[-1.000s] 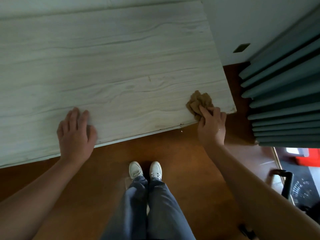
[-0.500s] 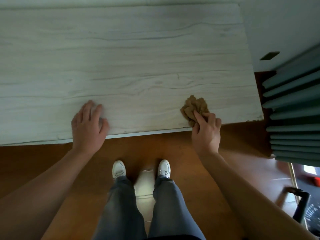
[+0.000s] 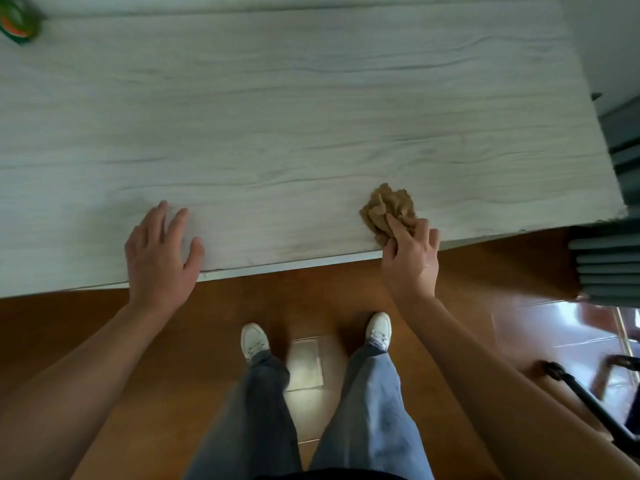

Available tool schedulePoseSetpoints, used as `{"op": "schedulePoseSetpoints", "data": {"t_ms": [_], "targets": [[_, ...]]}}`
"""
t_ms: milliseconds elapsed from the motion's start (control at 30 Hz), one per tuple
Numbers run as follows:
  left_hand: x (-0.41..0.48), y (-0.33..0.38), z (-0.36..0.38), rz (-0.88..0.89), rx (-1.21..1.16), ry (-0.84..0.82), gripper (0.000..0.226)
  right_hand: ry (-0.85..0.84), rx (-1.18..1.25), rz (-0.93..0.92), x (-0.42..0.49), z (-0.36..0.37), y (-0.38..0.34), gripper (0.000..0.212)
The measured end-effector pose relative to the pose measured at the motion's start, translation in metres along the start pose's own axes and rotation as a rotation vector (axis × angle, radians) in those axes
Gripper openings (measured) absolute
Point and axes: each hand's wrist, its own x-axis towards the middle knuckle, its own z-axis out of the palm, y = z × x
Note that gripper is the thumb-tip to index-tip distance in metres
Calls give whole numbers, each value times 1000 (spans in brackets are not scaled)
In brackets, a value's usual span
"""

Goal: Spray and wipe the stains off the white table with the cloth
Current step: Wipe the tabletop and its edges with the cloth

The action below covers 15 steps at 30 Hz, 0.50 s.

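The white wood-grain table (image 3: 294,116) fills the upper half of the view. A crumpled brown cloth (image 3: 386,209) lies on it near the front edge, right of centre. My right hand (image 3: 410,258) grips the cloth's near side, fingers curled over it at the table edge. My left hand (image 3: 157,251) rests flat on the table near the front edge, fingers spread and straight. A faint smudge shows along the front edge between my hands. No spray bottle is clearly visible.
A green and orange object (image 3: 15,20) sits at the table's far left corner, cut off by the frame. Grey-green curtains (image 3: 620,209) hang at the right. My feet stand on a brown floor; a black frame (image 3: 588,407) is at lower right.
My right hand has dragged the cloth leftward along the front edge, away from the right corner. The view shifted left, and my left hand stayed flat on the table.
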Motion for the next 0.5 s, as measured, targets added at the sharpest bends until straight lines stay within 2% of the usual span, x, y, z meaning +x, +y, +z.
{"op": "schedulePoseSetpoints", "data": {"t_ms": [200,367,500], "targets": [[3,-74,-11,71,38,-55,63,-60,40,-50,-47,43,-104,45],[1,-82,-5,98,50,-62,62,-174,81,-238,-83,72,-177,44],[0,-81,1,83,39,-43,59,-228,88,-355,-90,80,-197,42]]}}
